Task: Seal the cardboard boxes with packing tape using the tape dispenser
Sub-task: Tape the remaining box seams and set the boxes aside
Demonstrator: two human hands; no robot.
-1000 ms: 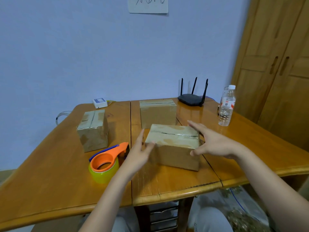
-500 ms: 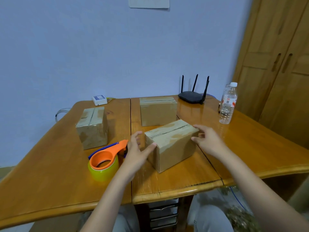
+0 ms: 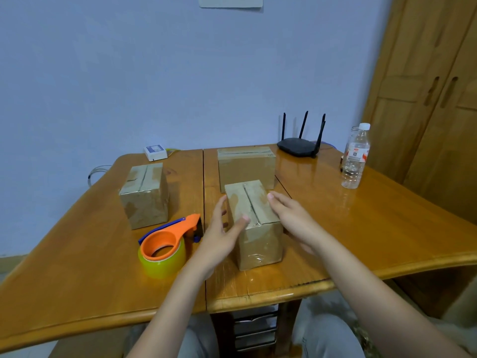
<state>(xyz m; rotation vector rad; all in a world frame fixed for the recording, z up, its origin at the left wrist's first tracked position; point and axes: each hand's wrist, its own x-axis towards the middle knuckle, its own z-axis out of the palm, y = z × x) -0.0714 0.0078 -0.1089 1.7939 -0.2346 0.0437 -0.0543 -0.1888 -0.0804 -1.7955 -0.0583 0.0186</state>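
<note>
The head view looks down on a wooden desk (image 3: 77, 254) where the near cardboard box (image 3: 254, 223) stands just in front of the person, its top seam running away from the camera. The left hand (image 3: 219, 236) lies against the box's left side with straight fingers and the thumb resting on the top; the right hand (image 3: 289, 215) rests flat along the right edge of the top. Both are spread and relaxed, steadying the box, neither curled round anything. The tape dispenser (image 3: 165, 244), orange with a yellow-green roll, sits untouched on the desk just left of the left hand. This looks like the positioning step: the box is being squared up before taping. The next move would likely call for one hand to leave the box and take the dispenser, then lay tape along the seam while the other holds the box still. Two more boxes wait: the left box (image 3: 144, 195) well apart, and the far box (image 3: 246, 165) right behind the near one. Glossy patches on all three suggest some tape, but whether any seam is properly sealed is hard to tell. The dispenser's blade end is partly hidden behind the left hand, and the near box's far side is out of sight.
</note>
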